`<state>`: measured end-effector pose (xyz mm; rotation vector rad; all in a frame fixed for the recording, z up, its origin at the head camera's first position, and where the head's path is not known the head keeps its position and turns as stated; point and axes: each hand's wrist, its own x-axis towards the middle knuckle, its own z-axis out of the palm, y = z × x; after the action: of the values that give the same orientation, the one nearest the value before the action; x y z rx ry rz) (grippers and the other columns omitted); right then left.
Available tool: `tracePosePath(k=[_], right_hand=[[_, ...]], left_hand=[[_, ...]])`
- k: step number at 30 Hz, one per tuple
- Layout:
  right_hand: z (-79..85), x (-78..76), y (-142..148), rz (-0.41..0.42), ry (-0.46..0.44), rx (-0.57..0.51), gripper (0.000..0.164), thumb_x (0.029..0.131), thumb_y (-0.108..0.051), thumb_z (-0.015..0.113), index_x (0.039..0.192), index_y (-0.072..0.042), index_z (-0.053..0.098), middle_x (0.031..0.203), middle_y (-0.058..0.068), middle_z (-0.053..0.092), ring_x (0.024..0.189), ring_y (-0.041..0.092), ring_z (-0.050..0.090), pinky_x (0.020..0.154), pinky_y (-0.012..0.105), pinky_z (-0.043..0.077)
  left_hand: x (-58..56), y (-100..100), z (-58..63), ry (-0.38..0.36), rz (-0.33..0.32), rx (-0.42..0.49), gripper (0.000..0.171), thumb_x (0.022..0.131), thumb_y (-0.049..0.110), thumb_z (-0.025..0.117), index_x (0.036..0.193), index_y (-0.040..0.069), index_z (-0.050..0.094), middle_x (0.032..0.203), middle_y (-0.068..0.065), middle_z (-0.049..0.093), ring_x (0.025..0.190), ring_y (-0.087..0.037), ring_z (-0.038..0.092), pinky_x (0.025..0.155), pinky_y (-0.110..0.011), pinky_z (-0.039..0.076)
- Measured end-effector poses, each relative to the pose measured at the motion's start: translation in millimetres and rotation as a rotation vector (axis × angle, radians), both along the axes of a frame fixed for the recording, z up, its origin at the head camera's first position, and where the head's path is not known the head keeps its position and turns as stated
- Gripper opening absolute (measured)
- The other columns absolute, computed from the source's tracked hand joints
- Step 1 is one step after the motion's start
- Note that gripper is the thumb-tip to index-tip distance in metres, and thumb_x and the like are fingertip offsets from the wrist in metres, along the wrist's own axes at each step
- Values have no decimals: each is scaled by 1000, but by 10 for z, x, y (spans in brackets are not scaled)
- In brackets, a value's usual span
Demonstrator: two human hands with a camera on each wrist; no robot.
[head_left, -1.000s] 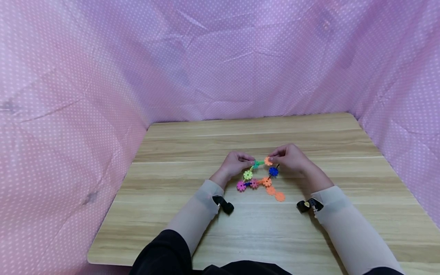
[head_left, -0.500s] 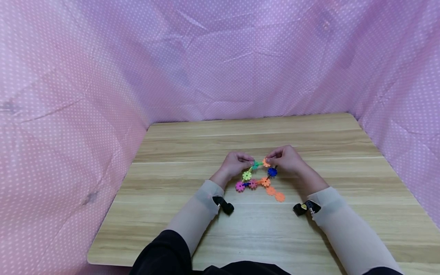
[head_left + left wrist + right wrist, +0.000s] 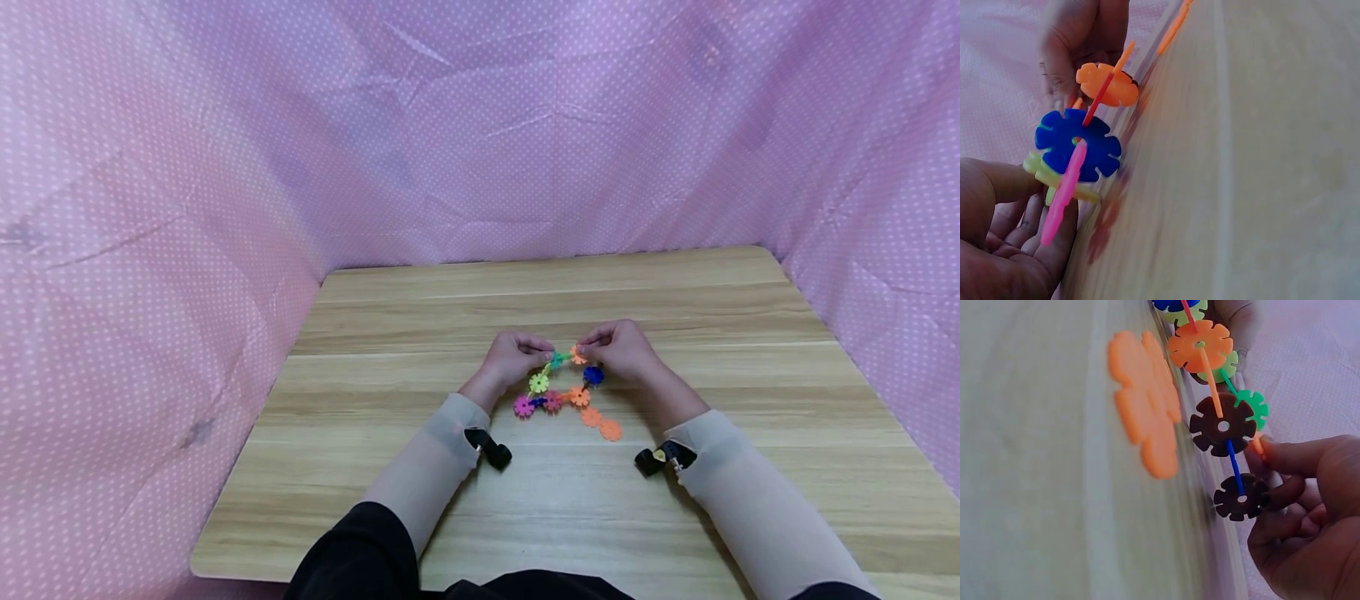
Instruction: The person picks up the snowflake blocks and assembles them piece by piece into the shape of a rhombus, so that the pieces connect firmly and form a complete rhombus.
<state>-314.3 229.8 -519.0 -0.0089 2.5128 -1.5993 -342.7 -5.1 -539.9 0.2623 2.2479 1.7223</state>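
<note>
A curved chain of notched plastic snowflake discs is held up between both hands. My left hand (image 3: 510,360) pinches it near a teal disc (image 3: 557,359) at the far side, beside a yellow-green disc (image 3: 538,383). With thumb and fingers, my right hand (image 3: 624,348) pinches an orange disc (image 3: 577,355). A blue disc (image 3: 593,376) hangs below that hand. Along the near side run a magenta disc (image 3: 523,407) and another orange disc (image 3: 580,396). Brown discs (image 3: 1242,497) show near the right fingers in the right wrist view. The fingertips partly hide the held discs.
Loose flat orange discs (image 3: 611,430) lie on the wooden table (image 3: 555,500), just nearer than the chain. Behind and at both sides hangs a pink dotted cloth (image 3: 480,133).
My right hand has moved slightly left and nearer to me, bringing its orange disc closer to the left hand. The left hand has barely moved; the loose orange discs are where they were.
</note>
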Motion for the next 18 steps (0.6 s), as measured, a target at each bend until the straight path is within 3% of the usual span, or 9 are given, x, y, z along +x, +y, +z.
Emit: tracePosePath(k=[6,10,12,15,18], right_hand=[[88,10,29,73,58,130,23,102,-22,72,117,-5,75,102,9,73,87,25,66,70,35,56],[255,71,104,155,134,239,19,99,-25,76,103,-7,71,91,7,65,77,23,58,65,35,51],[363,136,129,249,123,309,19,96,-24,79,87,-10,68,80,5,62,69,20,56,61,34,49],[488,250,95,448,49,422,33,93,-21,81,67,-15,62,64,-2,54,57,14,47,55,30,42],[536,358,-20,588,-27,541,47,92,-23,83,56,-19,53,53,-8,45,49,10,39,51,27,36]], left_hand=[[-20,-44,2,-5,-12,-12,5,93,12,82,98,12,83,92,-1,78,84,-16,72,75,-29,60],[-40,-77,-8,-21,13,15,7,93,9,81,100,8,82,92,-4,77,83,-17,72,75,-30,61],[-51,-91,-8,-30,30,19,7,94,7,80,100,8,82,92,-5,77,82,-17,72,74,-30,61],[-62,-103,3,-36,37,12,6,94,7,80,100,8,81,92,-5,77,82,-17,72,74,-30,61],[-70,-111,26,-33,34,1,6,94,8,80,99,9,81,92,-5,77,82,-17,72,74,-30,61]])
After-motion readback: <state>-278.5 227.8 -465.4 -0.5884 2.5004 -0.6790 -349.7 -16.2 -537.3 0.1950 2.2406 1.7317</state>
